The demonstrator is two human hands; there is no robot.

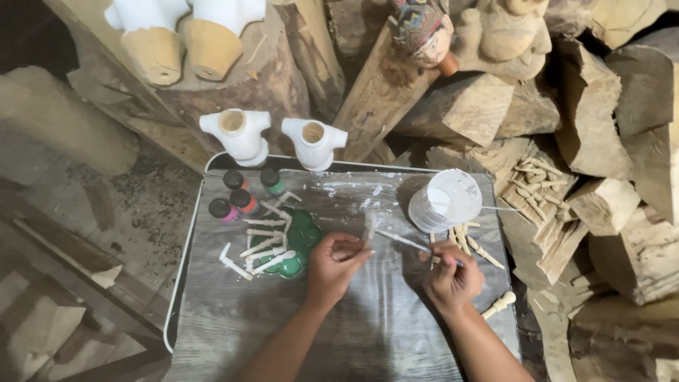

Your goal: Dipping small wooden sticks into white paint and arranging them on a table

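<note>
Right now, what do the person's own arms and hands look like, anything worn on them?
Both forearms are bare up to the frame's lower edge: no sleeves show. The left hand and right hand wear no gloves. No watch, bracelet or ring is visible, though the fingers are too small to rule out a thin ring.

Cup right of bottles

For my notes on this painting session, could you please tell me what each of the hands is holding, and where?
The left hand pinches a small white-painted wooden stick by its lower end. The right hand grips a thin paintbrush near its rear end.
</note>
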